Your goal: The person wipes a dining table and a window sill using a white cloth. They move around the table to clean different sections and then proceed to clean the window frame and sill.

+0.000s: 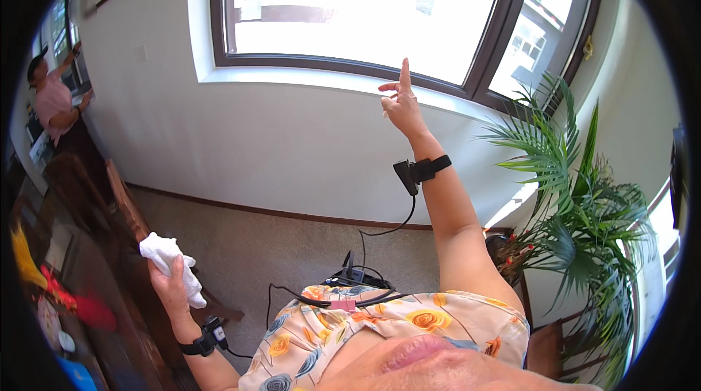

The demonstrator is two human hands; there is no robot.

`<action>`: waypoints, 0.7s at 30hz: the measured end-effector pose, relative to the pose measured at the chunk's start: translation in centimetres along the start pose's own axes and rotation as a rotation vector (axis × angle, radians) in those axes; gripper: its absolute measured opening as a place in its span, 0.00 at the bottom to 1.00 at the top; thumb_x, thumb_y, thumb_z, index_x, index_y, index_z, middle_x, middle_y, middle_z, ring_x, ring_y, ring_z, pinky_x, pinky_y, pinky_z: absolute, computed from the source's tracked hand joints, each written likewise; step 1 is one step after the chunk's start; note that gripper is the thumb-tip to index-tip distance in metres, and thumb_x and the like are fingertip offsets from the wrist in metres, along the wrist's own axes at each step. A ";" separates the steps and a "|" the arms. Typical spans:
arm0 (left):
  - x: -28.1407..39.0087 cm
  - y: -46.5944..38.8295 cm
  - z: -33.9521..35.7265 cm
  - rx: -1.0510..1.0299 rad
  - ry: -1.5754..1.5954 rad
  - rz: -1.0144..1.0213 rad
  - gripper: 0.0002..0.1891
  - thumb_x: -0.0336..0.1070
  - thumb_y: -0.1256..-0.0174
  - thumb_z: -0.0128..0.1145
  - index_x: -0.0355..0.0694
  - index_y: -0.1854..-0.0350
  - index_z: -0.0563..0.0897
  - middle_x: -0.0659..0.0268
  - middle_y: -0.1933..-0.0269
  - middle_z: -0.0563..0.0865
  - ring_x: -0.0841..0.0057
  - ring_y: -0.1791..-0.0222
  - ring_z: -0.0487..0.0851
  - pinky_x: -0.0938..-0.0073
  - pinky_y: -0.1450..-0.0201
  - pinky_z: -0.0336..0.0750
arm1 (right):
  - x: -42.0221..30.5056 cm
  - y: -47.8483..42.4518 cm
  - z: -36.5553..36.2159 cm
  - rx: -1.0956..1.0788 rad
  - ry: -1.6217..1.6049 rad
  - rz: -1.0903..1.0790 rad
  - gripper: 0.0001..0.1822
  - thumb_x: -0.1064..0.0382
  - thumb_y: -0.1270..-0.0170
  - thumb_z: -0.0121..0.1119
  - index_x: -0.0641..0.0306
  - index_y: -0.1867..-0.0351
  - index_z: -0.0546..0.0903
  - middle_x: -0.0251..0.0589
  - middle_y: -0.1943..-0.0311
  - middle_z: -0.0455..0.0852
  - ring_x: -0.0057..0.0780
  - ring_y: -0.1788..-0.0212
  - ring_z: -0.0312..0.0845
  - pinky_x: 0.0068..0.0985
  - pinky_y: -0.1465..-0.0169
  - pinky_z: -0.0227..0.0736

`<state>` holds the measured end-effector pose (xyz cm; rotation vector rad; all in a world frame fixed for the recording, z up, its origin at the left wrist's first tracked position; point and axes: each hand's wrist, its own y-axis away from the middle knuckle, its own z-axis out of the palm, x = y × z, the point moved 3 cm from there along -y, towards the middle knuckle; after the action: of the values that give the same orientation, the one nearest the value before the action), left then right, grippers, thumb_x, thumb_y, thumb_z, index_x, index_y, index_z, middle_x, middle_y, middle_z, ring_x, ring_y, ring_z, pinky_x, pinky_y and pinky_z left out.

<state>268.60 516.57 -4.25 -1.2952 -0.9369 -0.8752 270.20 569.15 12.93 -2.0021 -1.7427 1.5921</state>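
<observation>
My left hand (171,284) is closed around a crumpled white cloth (174,265), low on the left beside dark wooden furniture. My right hand (402,103) is raised before the window (361,13), its index finger stretched upward and the other fingers partly bent. In the picture the fingertip overlaps the lower part of the dark window frame (328,65); whether it touches is unclear. A tiny pale bit shows at the edge of this hand, too small to identify. Black straps with small cabled devices (408,174) sit on both wrists.
Below the window runs a white sill (274,75). A leafy potted palm (569,172) stands at right. On the left are a wooden chair (126,199) and a dark table (104,287) with colourful items. Farther back, another person (55,101) stands reaching toward another window.
</observation>
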 end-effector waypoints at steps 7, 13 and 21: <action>-2.2 -7.0 -1.2 0.185 -0.767 0.181 0.34 0.46 0.49 0.68 0.34 0.42 0.69 0.48 0.49 0.77 0.50 0.49 0.76 0.60 0.49 0.71 | -0.6 -1.3 1.3 0.046 0.030 0.028 0.50 0.75 0.48 0.48 0.57 0.29 0.31 0.46 0.58 0.80 0.21 0.77 0.76 0.21 0.71 0.76; -4.8 -8.6 -0.1 0.098 -1.127 0.162 0.28 0.43 0.46 0.64 0.35 0.45 0.71 0.51 0.53 0.80 0.51 0.54 0.78 0.57 0.52 0.72 | -0.3 -2.7 0.7 0.110 -0.059 0.063 0.50 0.76 0.48 0.49 0.61 0.29 0.31 0.48 0.58 0.80 0.23 0.77 0.76 0.21 0.72 0.76; -4.3 -10.2 -1.2 0.233 -1.204 0.237 0.18 0.39 0.43 0.61 0.33 0.54 0.75 0.50 0.59 0.81 0.52 0.57 0.79 0.57 0.55 0.73 | 1.2 -3.2 1.5 0.069 -0.035 0.102 0.50 0.76 0.46 0.48 0.52 0.28 0.30 0.46 0.57 0.79 0.18 0.76 0.75 0.17 0.74 0.75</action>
<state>257.70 514.63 -4.38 -1.6602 -1.6767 0.3102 266.76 570.39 13.42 -2.0746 -1.5967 1.7028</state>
